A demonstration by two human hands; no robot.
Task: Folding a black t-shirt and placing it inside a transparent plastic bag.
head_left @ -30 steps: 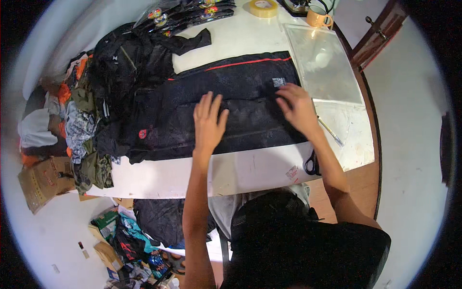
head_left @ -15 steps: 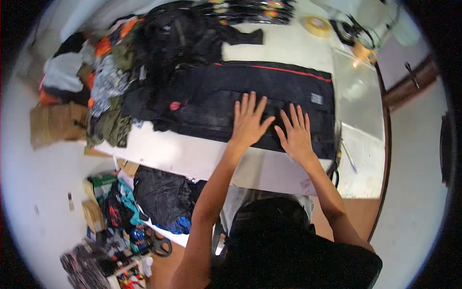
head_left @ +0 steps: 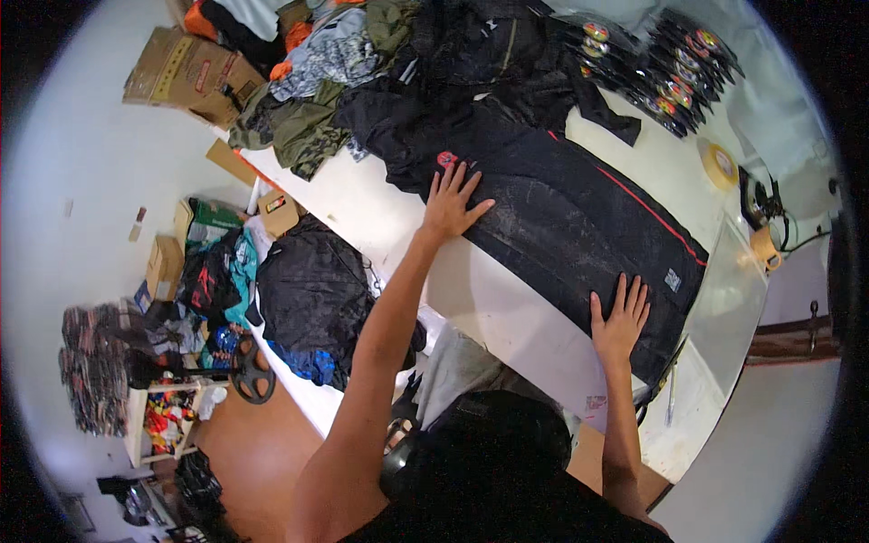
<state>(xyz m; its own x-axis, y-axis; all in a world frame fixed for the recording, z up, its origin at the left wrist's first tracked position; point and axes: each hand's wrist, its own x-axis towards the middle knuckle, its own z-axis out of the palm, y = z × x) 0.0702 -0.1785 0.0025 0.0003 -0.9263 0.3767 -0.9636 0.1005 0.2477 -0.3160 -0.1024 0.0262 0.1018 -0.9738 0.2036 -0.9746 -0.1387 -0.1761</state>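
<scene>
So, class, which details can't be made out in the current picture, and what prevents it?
All in the head view:
- White table beneath the black garment: covered by cloth.
- Palms of the left hand and right hand: hidden by their backs.
- Red patch: design too small.
- Left arm: top cut off by the lower edge.

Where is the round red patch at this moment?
In the head view, the round red patch is at upper middle, on the black garment, just beyond the spread left hand.
</scene>
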